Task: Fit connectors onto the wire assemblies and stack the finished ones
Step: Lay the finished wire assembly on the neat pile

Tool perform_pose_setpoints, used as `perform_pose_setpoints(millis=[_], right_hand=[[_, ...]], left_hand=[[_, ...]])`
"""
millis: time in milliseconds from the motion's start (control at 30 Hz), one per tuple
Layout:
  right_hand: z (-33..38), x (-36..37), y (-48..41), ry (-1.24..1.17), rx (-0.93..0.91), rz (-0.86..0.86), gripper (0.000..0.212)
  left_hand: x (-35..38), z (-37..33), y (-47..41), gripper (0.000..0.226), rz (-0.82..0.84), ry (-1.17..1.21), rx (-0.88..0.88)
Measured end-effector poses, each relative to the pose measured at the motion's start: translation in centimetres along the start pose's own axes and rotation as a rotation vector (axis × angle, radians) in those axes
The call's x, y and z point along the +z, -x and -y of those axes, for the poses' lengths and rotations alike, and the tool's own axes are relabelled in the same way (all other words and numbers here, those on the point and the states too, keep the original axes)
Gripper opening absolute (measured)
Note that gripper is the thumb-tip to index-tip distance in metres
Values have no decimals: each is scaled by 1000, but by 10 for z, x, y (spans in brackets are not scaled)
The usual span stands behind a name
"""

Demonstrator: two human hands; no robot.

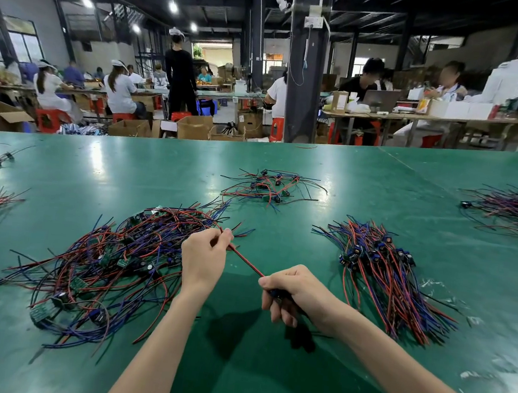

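Left hand point(204, 256): fingers pinch the red wire point(245, 261) at its far end, just beside the tangled pile point(106, 253).
Right hand point(296, 292): fingers curl round a dark connector point(274, 293) at the wire's near end.
Wire: stretched straight between both hands, over the green bench point(231, 371).
Finished stack point(381, 271): right of the hands, its wires lying roughly parallel.
Step, by my judgement: seating the connector on the wire.
Doing it well: keep the wire straight, push in line with the connector, tug lightly to check, then lay it aligned on the stack.
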State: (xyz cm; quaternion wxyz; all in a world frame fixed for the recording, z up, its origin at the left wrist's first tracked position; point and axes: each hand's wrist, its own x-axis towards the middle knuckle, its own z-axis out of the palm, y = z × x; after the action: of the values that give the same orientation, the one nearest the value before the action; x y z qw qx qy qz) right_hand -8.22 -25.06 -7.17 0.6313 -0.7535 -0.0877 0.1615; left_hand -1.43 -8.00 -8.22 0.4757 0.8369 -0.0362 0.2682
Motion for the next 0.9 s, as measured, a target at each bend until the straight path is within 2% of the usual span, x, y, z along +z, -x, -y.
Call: perform_pose_setpoints(millis=[133, 233, 300, 400, 467, 533, 667, 800, 900], right_hand=[[-1, -1, 1, 4, -7, 10, 38], [-1, -3, 1, 10, -8, 14, 38], [0, -3, 1, 24, -6, 22, 38], [-1, -2, 2, 46, 5, 43, 39], [-1, -3, 2, 39, 16, 46, 38], [-2, -4, 1, 0, 18, 27, 38], [-3, -6, -2, -102, 7, -65, 40], [-2, -8, -4, -181, -23, -146, 41], [-1, -11, -5, -220, -20, -189, 44]], left_hand=[[1, 1, -2, 30, 32, 161, -169], [2, 0, -3, 34, 27, 223, -223], [0, 0, -2, 35, 16, 123, -177], [-1, 3, 4, 39, -17, -197, 11], [0, 5, 5, 41, -55, -266, 84], [1, 6, 2, 37, -64, -189, 57], [2, 7, -3, 29, -29, 52, -108], [7, -3, -1, 27, 26, 503, -393], [13, -23, 7, 25, 216, 646, -508]])
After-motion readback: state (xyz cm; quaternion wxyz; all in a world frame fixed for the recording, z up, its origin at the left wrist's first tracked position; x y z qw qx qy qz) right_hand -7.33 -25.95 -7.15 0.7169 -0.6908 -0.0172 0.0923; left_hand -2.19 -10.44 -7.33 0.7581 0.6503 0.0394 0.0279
